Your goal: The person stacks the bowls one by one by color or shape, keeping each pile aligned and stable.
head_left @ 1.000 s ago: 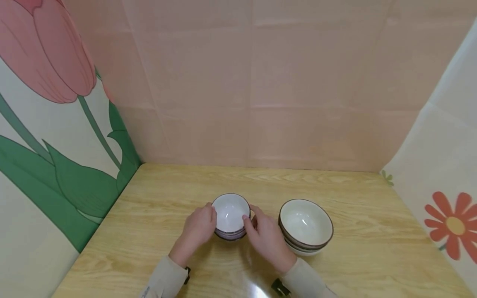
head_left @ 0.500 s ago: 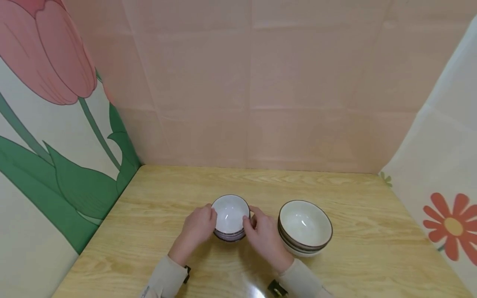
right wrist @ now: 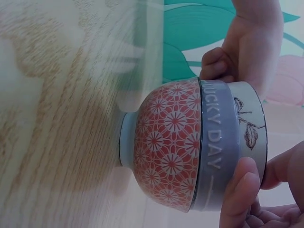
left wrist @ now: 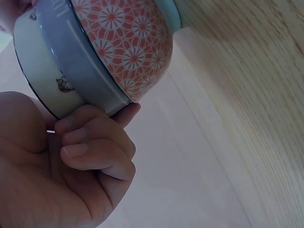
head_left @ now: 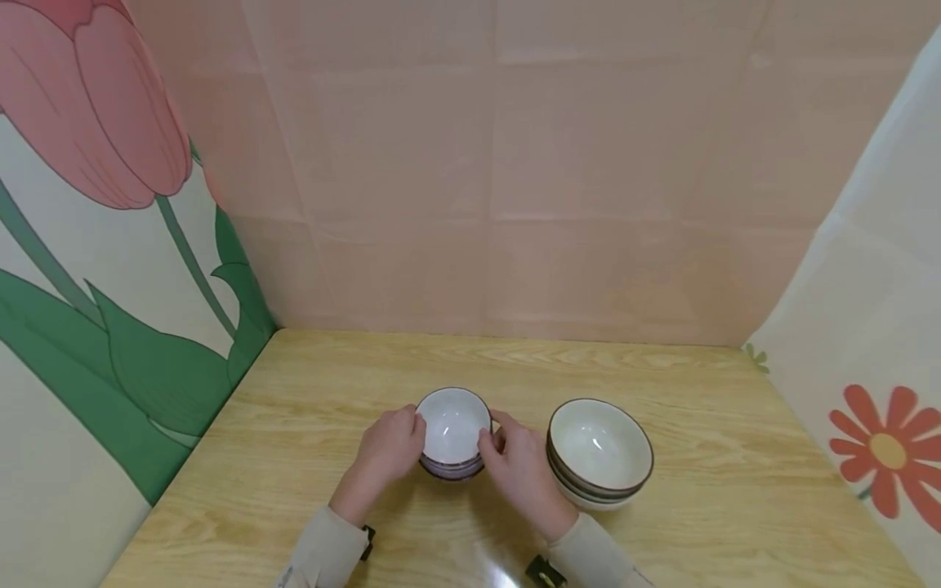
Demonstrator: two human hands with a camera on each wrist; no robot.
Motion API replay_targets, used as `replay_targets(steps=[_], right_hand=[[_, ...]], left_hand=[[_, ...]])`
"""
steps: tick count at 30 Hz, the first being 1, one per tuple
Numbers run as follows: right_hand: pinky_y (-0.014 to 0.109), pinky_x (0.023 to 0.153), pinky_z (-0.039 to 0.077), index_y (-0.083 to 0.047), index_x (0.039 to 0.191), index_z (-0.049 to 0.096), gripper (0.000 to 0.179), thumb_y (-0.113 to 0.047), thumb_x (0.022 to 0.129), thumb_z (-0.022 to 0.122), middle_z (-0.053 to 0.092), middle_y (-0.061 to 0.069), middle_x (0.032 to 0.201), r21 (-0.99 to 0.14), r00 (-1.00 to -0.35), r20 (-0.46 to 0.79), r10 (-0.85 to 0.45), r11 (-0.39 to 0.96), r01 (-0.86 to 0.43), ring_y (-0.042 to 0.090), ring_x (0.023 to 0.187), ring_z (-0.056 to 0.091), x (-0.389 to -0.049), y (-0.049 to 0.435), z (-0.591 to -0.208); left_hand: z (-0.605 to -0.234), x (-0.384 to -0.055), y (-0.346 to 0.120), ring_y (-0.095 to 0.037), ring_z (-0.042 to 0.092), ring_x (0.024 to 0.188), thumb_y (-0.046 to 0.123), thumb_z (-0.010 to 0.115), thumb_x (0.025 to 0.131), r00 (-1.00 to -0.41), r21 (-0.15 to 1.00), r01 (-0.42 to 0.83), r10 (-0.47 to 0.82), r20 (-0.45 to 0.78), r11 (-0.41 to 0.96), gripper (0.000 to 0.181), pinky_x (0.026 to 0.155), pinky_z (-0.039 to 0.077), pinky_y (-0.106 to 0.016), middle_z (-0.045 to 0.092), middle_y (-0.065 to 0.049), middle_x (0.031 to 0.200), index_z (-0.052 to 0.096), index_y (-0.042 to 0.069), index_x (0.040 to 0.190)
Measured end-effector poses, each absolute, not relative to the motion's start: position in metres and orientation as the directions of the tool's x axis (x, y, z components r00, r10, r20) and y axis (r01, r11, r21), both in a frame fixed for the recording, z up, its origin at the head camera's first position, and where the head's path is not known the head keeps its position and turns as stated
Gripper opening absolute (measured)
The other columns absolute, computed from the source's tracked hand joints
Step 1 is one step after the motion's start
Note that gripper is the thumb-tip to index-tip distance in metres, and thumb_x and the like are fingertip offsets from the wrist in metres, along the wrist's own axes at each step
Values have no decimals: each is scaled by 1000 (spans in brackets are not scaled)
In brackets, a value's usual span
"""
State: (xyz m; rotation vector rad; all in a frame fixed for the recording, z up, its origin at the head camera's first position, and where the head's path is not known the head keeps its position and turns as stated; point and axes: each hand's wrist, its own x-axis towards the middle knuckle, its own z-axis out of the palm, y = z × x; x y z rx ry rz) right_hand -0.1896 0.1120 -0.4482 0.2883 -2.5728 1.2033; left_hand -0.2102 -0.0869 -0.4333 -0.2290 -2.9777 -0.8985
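Three small nested bowls stand on the wooden table in the head view. The top cream bowl (head_left: 451, 426) has a dark rim and, in the right wrist view, brown leaves on its side. Below it sits a grey-purple bowl (right wrist: 217, 142) with raised lettering reading "LUCKY DAY". At the bottom, a red bowl (right wrist: 166, 147) with white flowers has its pale foot on the table. My left hand (head_left: 390, 447) grips the upper bowls from the left, fingers curled under the rims. From the right, my right hand (head_left: 520, 469) pinches the upper bowls with its thumb at the top rim.
Right of my right hand stands a stack of larger cream bowls (head_left: 599, 445) with brown rims, close to that wrist. The wooden table (head_left: 294, 425) ends at a pink backdrop (head_left: 382, 180). Flower-printed cloths hang on the left and right sides.
Both hands keep their hold on the small bowl stack, which stays in place on the table. Only the head view has shifted slightly.
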Motion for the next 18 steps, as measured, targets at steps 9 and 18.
replay_targets(steps=[9, 18], right_hand=[[21, 44, 39, 1, 117, 69, 30, -12, 91, 66, 49, -9, 59, -705, -941, 335, -56, 648, -290, 4, 48, 42, -192, 112, -449], [21, 44, 39, 1, 118, 69, 31, -14, 91, 66, 49, -9, 59, -694, -939, 338, -60, 658, -292, 3, 48, 43, -191, 112, -449]], left_hand=[[-435, -212, -86, -22, 54, 66, 15, 42, 102, -987, 527, 160, 134, 87, 835, 32, 59, 49, -40, 66, -16, 84, 66, -7, 101], [-439, -211, -85, -22, 53, 65, 15, 41, 103, -989, 534, 147, 127, 75, 833, 32, 57, 47, -39, 61, -13, 79, 63, -7, 99]])
